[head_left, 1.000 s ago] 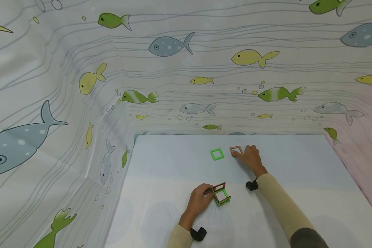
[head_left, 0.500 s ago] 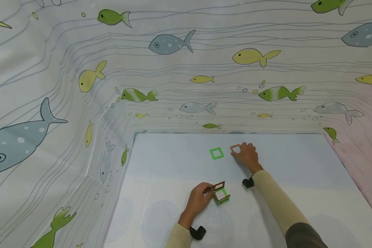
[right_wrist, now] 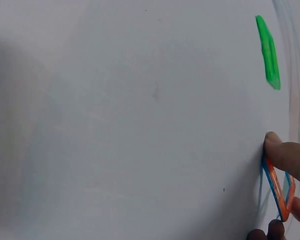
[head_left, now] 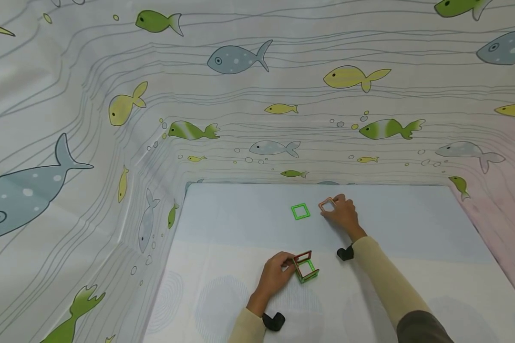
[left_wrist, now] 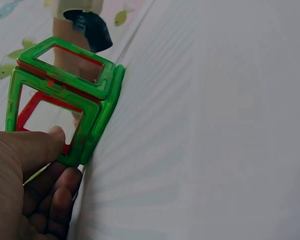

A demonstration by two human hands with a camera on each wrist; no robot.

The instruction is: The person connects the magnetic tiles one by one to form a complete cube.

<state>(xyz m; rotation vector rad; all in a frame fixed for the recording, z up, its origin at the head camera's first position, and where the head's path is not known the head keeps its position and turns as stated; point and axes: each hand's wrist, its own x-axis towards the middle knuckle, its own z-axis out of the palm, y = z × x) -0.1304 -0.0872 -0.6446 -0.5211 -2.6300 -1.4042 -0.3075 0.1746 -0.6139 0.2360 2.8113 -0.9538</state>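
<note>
In the head view my left hand (head_left: 275,275) holds a small open box of magnetic tiles (head_left: 309,277) standing on the table. The left wrist view shows the box's green square frames (left_wrist: 91,125) with red ones behind them, and the thumb pressed to one side. Farther back, my right hand (head_left: 343,214) pinches an orange square magnetic tile (right_wrist: 276,186) between thumb and fingers. Blue runs along this tile's edge, and it stands tilted. Left of it a single green square tile (head_left: 303,217) lies flat on the table.
The white table (head_left: 231,219) ends at the back against a fabric wall (head_left: 240,100) printed with fish. More of the fabric rises on the left and right. A black wrist device (head_left: 274,322) hangs below each wrist.
My right hand has closed its grip on the orange tile and tipped it up from lying flat. The left hand and the tile box have stayed in place.
</note>
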